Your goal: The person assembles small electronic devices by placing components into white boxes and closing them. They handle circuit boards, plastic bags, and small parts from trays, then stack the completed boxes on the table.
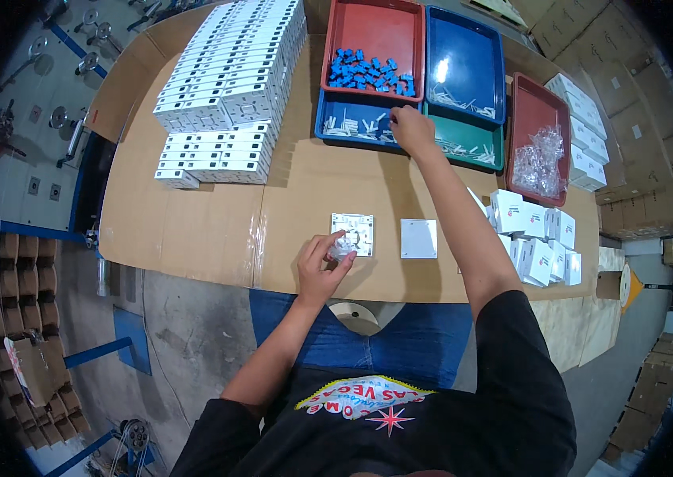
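Note:
My left hand [319,270] is closed around a small crinkled clear plastic bag [342,249]. It hovers at the lower left of a square white frame [364,223] with a moulded inner face, and partly covers it. A flat, square white plate [418,239] lies just right of that frame. Farther off, my right hand [413,129] reaches over the right end of a shallow blue tray [344,140] of small white plastic pieces. Its fingers are bent together and point down into the tray; what they pinch, if anything, is hidden.
Stacked white boxes [229,103] stand at left. Behind are a red tray [372,32] of blue pieces, a larger blue tray [463,52] and a green tray [495,161]. At right, a red tray [539,99] holds clear bags, near piled small white boxes [537,258].

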A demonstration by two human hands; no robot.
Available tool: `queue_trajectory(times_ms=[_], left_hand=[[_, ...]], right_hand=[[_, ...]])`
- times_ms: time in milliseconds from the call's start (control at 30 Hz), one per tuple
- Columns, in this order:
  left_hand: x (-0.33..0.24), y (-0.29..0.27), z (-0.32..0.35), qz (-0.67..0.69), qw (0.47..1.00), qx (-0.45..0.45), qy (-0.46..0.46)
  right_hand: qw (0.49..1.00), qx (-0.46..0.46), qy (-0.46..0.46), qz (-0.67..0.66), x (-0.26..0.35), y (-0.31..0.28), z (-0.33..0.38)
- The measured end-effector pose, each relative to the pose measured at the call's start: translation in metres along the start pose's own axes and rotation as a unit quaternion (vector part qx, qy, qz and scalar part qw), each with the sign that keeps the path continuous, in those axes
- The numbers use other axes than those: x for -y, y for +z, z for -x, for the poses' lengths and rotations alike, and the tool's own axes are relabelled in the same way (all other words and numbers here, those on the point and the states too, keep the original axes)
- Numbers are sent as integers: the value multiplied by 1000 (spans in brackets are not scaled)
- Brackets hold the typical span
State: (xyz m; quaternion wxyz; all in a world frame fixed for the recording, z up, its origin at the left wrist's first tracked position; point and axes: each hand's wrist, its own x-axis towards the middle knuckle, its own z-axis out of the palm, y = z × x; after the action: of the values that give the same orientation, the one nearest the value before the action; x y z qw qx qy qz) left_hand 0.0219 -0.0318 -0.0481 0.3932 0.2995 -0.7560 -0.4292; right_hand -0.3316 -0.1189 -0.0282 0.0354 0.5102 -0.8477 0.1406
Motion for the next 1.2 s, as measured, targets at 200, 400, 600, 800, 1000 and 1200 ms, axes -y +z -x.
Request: queue_trajectory(times_ms=[200, 400, 600, 800, 1000, 1200], left_hand=[[2, 3, -1, -5, 1000, 1, 6], [6, 2, -1, -21, 1000, -18, -2], [5, -2, 1, -15, 1000, -25, -9], [3, -1, 3, -8, 1000, -22, 8], [7, -1, 5, -34, 998, -22, 52], [4, -1, 8, 41, 999, 13, 28]], right_hand=[[999, 28, 35, -26, -5, -1, -7], [981, -38, 40, -187, 10, -29, 14], [884, 37, -16, -465, 60, -53, 131], [872, 122, 47, -472, 110, -75, 216], [920, 110, -23, -376, 119, -80, 231], [926, 167, -69, -333, 110, -85, 236]])
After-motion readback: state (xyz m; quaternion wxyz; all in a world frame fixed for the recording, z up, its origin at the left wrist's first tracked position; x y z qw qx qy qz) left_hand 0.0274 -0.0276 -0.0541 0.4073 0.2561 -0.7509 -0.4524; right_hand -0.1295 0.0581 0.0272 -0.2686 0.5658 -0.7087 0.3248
